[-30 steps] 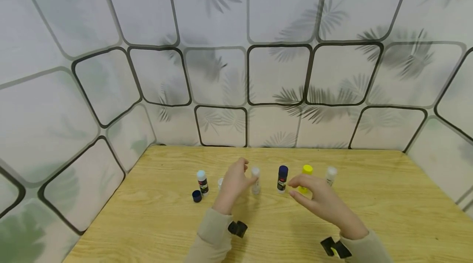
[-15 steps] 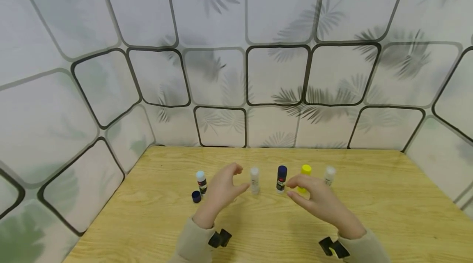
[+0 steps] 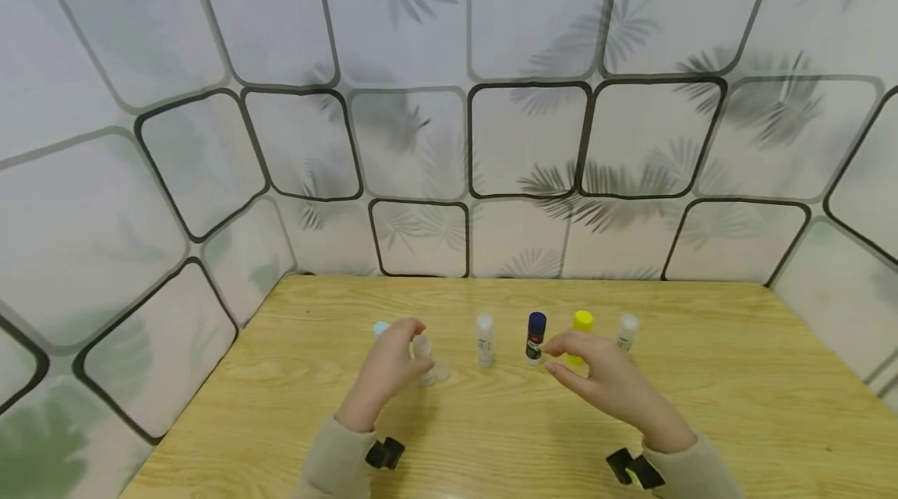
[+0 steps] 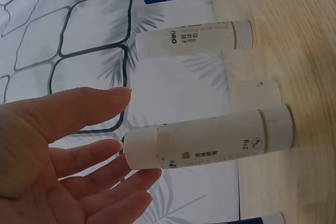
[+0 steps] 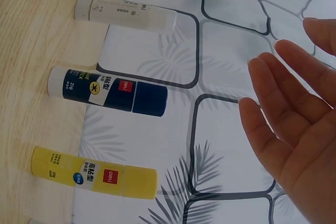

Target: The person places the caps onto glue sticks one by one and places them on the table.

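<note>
My left hand [image 3: 386, 370] is around the top of an uncapped white glue stick [image 4: 220, 140] that stands upright. Its thumb and fingers are apart, with the fingertips close to the top; whether they touch it I cannot tell. A loose translucent cap [image 4: 257, 94] sits on the table beside this stick. Behind the hand, only the pale blue top of another glue stick [image 3: 380, 327] shows. My right hand [image 3: 610, 378] hovers with parted fingers, holding nothing, near a navy glue stick [image 5: 107, 92] and a yellow glue stick [image 5: 94, 172].
A capped white glue stick [image 3: 485, 341] stands between the hands on the wooden table [image 3: 526, 437]. Another white one [image 3: 628, 331] stands at the right, partly behind the right hand. A patterned curtain [image 3: 533, 140] rises along the table's back edge.
My left hand has moved left, away from the middle white glue stick to the uncapped one. It now hides most of the pale blue-topped stick and the dark cap. The right hand stays put.
</note>
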Demonstrator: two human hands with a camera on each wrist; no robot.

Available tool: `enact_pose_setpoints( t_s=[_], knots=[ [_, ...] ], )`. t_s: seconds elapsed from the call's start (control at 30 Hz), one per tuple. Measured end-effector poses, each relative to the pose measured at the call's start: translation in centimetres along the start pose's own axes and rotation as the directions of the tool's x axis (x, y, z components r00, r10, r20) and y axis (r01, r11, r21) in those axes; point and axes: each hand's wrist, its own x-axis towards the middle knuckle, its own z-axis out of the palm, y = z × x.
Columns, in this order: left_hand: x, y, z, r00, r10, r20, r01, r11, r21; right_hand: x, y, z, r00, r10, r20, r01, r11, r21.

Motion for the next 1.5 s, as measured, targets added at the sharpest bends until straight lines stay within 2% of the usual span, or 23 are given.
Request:
enact_pose_setpoints(
  t_s=[0.23,0.5,0.9,1.23,1.5],
  knots=[
    [0.3,-0.7,0.4,0.999,0.024,-0.021,-0.025,0.999,-0.025,0.0,0.0,0.0,1.000,0.008,0.003,-0.008,1.000,-0.004],
    [0.6,-1.5,1.1,0.998,0.056,0.005,-0.056,0.998,-0.041,0.0,0.0,0.0,1.000,0.001,0.013,0.000,1.000,-0.009],
    [0.7,-1.9,1.4,0.998,0.020,0.062,-0.014,0.996,-0.092,0.0,0.0,0.0,1.000,-0.018,0.019,0.018,1.000,0.004],
    [0.8,-2.8,1.8,0.989,0.016,0.146,0.004,0.991,-0.137,0.0,-0.1,0.2,0.999,-0.032,0.005,0.032,0.999,-0.014],
    [0.9,-2.9,1.9,0.992,0.021,0.124,-0.008,0.994,-0.105,0.0,-0.1,0.1,1.000,-0.021,0.021,0.021,1.000,-0.014]
  ],
)
